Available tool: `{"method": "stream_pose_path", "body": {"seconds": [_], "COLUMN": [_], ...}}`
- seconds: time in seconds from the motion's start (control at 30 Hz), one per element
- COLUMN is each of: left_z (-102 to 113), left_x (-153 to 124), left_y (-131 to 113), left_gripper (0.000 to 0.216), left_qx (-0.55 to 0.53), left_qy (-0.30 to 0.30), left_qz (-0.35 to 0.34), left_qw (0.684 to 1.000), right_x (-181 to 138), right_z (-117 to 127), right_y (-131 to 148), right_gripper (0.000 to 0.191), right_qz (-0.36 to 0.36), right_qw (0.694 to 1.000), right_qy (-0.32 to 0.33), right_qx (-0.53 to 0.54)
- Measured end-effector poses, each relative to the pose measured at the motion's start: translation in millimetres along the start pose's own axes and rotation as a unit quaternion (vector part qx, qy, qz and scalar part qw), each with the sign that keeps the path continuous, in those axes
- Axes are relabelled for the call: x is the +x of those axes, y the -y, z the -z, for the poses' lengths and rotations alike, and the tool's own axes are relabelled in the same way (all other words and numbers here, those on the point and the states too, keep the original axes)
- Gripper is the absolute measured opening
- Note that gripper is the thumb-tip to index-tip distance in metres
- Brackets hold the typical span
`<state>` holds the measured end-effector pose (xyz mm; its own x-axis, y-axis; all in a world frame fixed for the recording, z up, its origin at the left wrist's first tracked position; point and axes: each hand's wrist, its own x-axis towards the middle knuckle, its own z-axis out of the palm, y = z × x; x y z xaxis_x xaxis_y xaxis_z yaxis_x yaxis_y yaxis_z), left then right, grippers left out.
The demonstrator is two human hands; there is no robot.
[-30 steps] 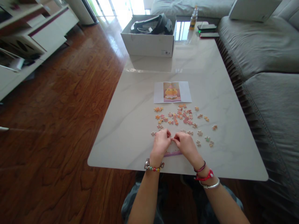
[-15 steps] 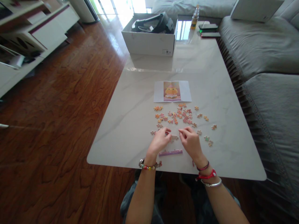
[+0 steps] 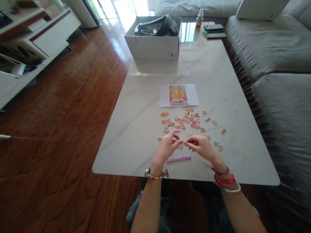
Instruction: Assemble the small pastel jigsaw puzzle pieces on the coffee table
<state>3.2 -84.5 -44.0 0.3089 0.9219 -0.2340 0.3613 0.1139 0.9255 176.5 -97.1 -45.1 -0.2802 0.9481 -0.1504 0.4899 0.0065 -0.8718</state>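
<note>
My left hand (image 3: 169,143) and my right hand (image 3: 200,146) meet fingertip to fingertip just above the table. Between them is a small pale jigsaw piece (image 3: 185,143), pinched from both sides; the fingers cover most of it, so I cannot tell whether it is one piece or several joined. A joined purple strip of jigsaw pieces (image 3: 179,159) lies just below the hands. Beyond the fingers spreads a cluster of loose orange and pink jigsaw pieces (image 3: 186,120). A few pale green pieces (image 3: 216,143) lie right of my right hand.
A creased sheet with a printed picture (image 3: 178,95) lies past the pieces on the white marbled table (image 3: 136,129). Farther back stand a white box (image 3: 152,47) holding a headset and a bottle (image 3: 199,21). A grey sofa (image 3: 279,97) runs along the right side.
My right hand has turned inward and moved down to meet the left hand's fingertips at the pale piece. The left thumb has shifted slightly right. The view has tilted a little.
</note>
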Motion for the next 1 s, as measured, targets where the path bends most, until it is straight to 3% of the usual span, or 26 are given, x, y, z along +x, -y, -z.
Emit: {"method": "stream_pose_path", "body": {"seconds": [0.1,0.23,0.4,0.57,0.67,0.87,1.0], "left_z": [3.1,0.5,-2.0,-0.1,-0.4,-2.5,-1.7], "left_x": [1.1,3.0,3.2,2.9,3.6,5.1,5.0], "left_y": [4.5,9.8,7.4,4.3,5.8,9.1,7.7], "left_gripper": [0.017,0.014,0.016,0.017,0.016,0.016,0.016], "left_qx": [0.167,0.255,0.277,0.277,0.280,0.286,0.285], "left_qy": [0.005,0.015,0.002,0.006,0.004,-0.001,0.001], "left_qz": [-0.060,-0.041,-0.007,0.001,-0.003,-0.010,-0.002], "left_qw": [0.984,0.966,0.961,0.961,0.960,0.958,0.959], "right_x": [-3.6,-3.4,2.0,6.4,7.2,7.3,6.7], "right_z": [5.7,1.6,-7.8,-13.1,-16.3,-20.1,-17.7], "right_y": [-11.6,-16.1,-8.8,-4.4,-1.1,2.1,0.5], "right_gripper": [0.014,0.020,0.016,0.017,0.017,0.013,0.013], "right_qz": [-0.065,-0.064,-0.042,0.015,0.014,-0.024,-0.048], "right_qw": [0.997,0.997,0.998,0.990,0.985,0.986,0.995], "right_qy": [0.036,0.027,-0.033,-0.064,-0.074,-0.087,-0.067], "right_qx": [0.025,0.027,-0.030,-0.123,-0.153,-0.137,-0.055]}}
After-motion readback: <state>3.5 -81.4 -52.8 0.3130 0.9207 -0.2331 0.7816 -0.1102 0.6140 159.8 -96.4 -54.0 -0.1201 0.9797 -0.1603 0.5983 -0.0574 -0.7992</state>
